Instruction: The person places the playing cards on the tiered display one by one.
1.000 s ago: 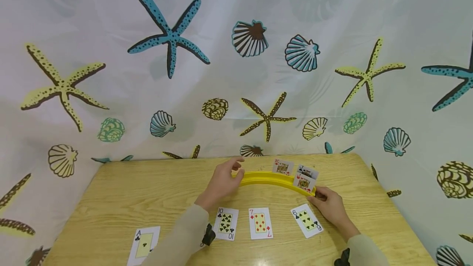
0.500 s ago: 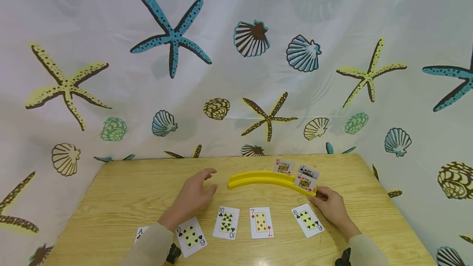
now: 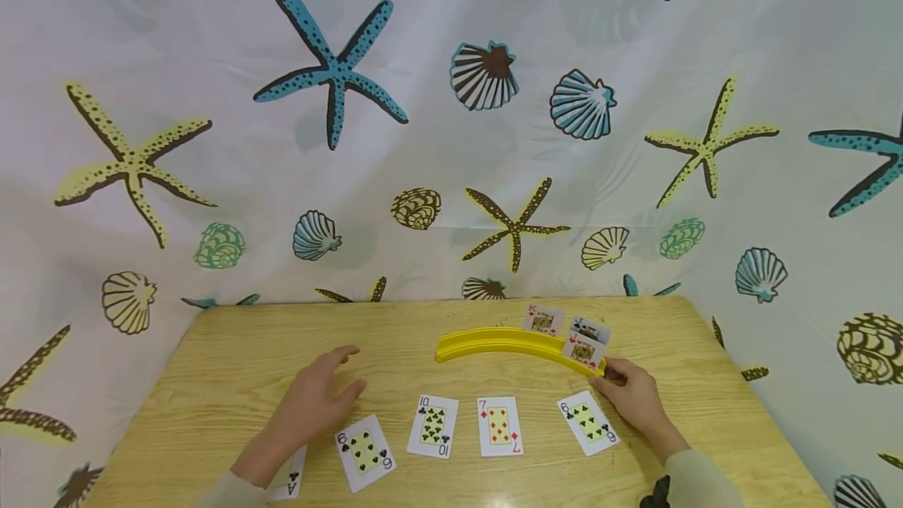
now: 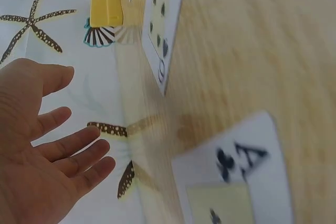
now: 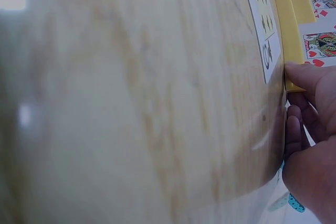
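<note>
A yellow curved card holder (image 3: 494, 341) stands toward the back of the table. My right hand (image 3: 637, 400) grips its right end, thumb in front and fingers curled behind, as the right wrist view shows. Slotted in the holder are a king of diamonds (image 3: 543, 321), a black jack (image 3: 591, 329) and, overlapping that, a jack of hearts (image 3: 583, 350). My left hand (image 3: 310, 400) hovers at the left, fingers spread and relaxed, holding nothing. Near it lie a six of spades (image 3: 365, 453) and an ace of clubs (image 4: 236, 171), which my left forearm partly hides in the head view.
Face up on the wooden table (image 3: 233, 351) lie a ten of clubs (image 3: 433, 426), a seven of diamonds (image 3: 500, 426) and a tilted six of clubs (image 3: 589, 423). A white cloth (image 3: 423, 139) printed with shells and starfish hangs behind the table and along its sides.
My left hand has left the holder's left end and moved left and toward me, uncovering the six of spades. My right hand stays on the holder's right end.
</note>
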`<control>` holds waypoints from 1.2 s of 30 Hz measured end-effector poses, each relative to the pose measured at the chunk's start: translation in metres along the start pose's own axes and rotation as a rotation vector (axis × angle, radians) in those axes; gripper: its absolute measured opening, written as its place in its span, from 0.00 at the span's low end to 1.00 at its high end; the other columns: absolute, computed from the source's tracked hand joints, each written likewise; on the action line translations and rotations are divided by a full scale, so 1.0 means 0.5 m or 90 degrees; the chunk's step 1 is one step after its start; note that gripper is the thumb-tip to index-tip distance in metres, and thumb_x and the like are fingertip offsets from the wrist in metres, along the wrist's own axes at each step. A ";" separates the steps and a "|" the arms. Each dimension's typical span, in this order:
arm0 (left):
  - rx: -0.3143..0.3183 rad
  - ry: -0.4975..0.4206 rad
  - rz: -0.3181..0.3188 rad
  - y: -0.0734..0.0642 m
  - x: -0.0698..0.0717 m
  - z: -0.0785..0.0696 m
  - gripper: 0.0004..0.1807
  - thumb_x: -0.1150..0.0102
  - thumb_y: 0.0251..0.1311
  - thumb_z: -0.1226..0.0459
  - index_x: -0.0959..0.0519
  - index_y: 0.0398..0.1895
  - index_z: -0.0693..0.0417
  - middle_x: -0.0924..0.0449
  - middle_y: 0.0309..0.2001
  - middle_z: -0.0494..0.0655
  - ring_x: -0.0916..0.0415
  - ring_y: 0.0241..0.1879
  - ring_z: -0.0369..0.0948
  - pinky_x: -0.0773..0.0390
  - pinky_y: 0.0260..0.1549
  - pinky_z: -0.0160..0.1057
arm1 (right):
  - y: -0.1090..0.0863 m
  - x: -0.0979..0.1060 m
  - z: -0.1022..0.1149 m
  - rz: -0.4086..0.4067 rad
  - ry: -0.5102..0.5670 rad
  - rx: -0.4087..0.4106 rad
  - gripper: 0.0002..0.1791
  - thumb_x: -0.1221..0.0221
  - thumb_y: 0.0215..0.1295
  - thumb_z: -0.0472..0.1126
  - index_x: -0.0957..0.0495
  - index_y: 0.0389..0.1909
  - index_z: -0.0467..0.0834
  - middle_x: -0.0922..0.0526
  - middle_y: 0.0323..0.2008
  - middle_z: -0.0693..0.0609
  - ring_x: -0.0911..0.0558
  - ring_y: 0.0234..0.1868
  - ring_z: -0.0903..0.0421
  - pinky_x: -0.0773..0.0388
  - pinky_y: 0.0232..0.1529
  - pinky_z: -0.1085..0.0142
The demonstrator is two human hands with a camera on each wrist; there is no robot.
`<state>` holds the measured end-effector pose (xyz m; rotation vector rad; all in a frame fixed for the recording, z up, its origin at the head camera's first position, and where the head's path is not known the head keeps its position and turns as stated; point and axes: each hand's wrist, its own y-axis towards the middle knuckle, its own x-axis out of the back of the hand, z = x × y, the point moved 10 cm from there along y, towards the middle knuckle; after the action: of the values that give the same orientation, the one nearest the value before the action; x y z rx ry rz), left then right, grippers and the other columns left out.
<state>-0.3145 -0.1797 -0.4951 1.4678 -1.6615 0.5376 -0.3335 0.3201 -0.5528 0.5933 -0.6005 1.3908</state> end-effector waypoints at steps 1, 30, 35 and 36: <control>0.005 0.005 0.001 -0.007 0.005 0.007 0.31 0.34 0.72 0.58 0.28 0.73 0.61 0.20 0.64 0.67 0.21 0.62 0.64 0.20 0.58 0.65 | 0.000 0.000 0.000 0.001 0.000 0.000 0.24 0.32 0.71 0.41 0.20 0.63 0.32 0.13 0.50 0.40 0.15 0.49 0.50 0.17 0.47 0.64; 0.143 0.112 0.116 -0.187 0.040 0.193 0.48 0.34 0.66 0.41 0.32 0.72 0.72 0.31 0.67 0.80 0.32 0.66 0.76 0.25 0.57 0.72 | -0.002 -0.002 0.003 -0.003 0.008 0.004 0.25 0.32 0.71 0.39 0.21 0.63 0.29 0.13 0.50 0.37 0.14 0.50 0.46 0.14 0.48 0.59; 0.152 0.107 0.149 -0.188 0.034 0.202 0.45 0.36 0.68 0.41 0.30 0.71 0.71 0.36 0.68 0.85 0.38 0.67 0.81 0.26 0.56 0.75 | -0.001 -0.001 0.005 -0.003 0.011 0.006 0.25 0.32 0.71 0.39 0.21 0.63 0.29 0.13 0.50 0.37 0.14 0.51 0.45 0.14 0.49 0.59; 0.156 0.101 0.155 -0.188 0.033 0.203 0.45 0.36 0.68 0.40 0.29 0.71 0.71 0.37 0.68 0.86 0.39 0.68 0.82 0.26 0.56 0.76 | -0.001 -0.001 0.005 -0.003 0.011 0.005 0.25 0.32 0.71 0.40 0.21 0.63 0.30 0.13 0.51 0.37 0.13 0.51 0.46 0.14 0.49 0.59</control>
<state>-0.2551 -0.2889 -0.5582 1.3579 -1.7022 0.9966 -0.3331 0.3179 -0.5516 0.5886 -0.5799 1.3936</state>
